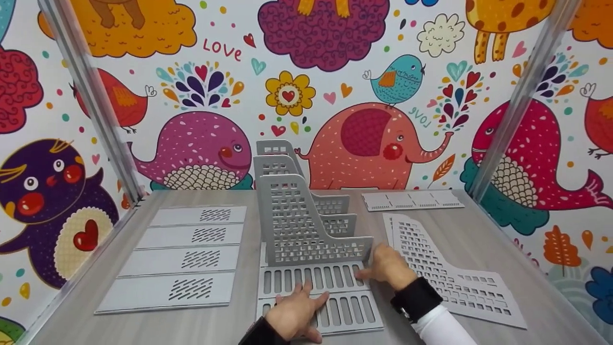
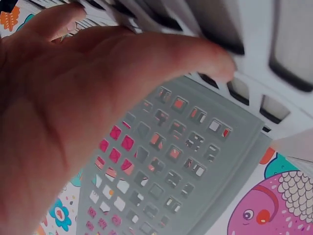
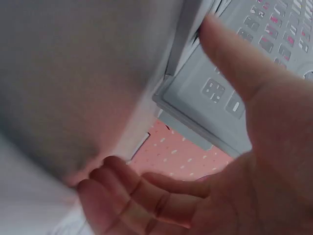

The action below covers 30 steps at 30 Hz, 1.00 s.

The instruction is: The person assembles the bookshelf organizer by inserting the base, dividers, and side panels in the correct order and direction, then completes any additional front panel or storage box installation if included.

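Observation:
A grey slotted base panel [image 1: 345, 292] lies flat on the table, with long oval openings in rows. Toward its far part stand three upright grey divider panels with square holes, curved and stepped down on the right; the front one [image 1: 287, 220] is nearest me. My left hand [image 1: 293, 314] rests on the near part of the base, fingers spread, its thumb [image 2: 205, 56] lying along the slotted surface in the left wrist view. At the base's right edge is my right hand [image 1: 391, 264], thumb [image 3: 234, 58] touching the panel edge, other fingers loosely bent beside it.
Four pale rectangular boards [image 1: 139, 261] with slanted slots lie in a column at left. On the right are loose perforated divider panels [image 1: 443, 268], overlapping, and behind them a long narrow strip [image 1: 414, 201]. Metal posts [image 1: 507, 110] and a cartoon-printed wall close off the table's back and sides.

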{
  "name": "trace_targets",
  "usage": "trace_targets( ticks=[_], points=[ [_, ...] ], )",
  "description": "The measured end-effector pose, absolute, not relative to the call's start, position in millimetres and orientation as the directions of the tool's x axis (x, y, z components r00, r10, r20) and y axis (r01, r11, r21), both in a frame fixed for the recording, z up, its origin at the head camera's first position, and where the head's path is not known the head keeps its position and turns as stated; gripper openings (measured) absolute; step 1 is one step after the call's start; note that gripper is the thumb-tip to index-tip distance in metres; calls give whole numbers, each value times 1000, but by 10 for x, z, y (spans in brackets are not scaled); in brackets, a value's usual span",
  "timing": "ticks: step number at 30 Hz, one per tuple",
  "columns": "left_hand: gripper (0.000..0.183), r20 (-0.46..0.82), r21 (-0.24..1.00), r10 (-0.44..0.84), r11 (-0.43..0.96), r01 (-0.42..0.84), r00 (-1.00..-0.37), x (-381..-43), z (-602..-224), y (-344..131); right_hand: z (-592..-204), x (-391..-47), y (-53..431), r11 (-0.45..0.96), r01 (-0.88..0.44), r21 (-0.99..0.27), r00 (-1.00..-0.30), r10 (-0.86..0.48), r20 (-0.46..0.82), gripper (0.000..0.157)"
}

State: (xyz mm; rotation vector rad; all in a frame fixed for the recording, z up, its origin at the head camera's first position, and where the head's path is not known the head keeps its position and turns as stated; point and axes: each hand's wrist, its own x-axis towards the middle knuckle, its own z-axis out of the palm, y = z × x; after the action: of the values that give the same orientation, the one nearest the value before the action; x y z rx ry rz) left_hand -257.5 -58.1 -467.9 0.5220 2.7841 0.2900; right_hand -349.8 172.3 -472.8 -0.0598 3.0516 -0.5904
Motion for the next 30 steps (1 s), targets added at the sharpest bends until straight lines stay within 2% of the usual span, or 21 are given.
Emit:
trace_targets(
  ticks=[3, 7, 11, 15, 23, 30],
  points=[
    [106, -202, 154, 332, 940, 305, -921, -2567, -4719, -579, -4725, -3487, 1701, 922, -60, -384, -993, -95, -72, 44],
    [116, -219, 23, 210, 977, 210, -953, -2644, -4848, -552, -4730, -3498, 1676, 916, -124, -382, -987, -155, -52, 41],
    [119, -312, 115, 144, 987, 113, -939, -2809, -5010, -609, -4725, -3522, 1664, 903, -120, -413, -985, -160, -63, 38],
    [120, -357, 206, 165, 974, 95, -919, -2915, -5129, -670, -4717, -3537, 1676, 891, -94, -444, -985, -148, -89, 37],
    [118, -351, 233, 204, 964, 126, -914, -2915, -5145, -700, -4715, -3531, 1698, 874, -98, -475, -983, -160, -92, 39],
    [110, -343, 237, 195, 964, 117, -919, -2751, -4877, -656, -4734, -3506, 1672, 868, -121, -481, -980, -182, -82, 32]
  ],
)
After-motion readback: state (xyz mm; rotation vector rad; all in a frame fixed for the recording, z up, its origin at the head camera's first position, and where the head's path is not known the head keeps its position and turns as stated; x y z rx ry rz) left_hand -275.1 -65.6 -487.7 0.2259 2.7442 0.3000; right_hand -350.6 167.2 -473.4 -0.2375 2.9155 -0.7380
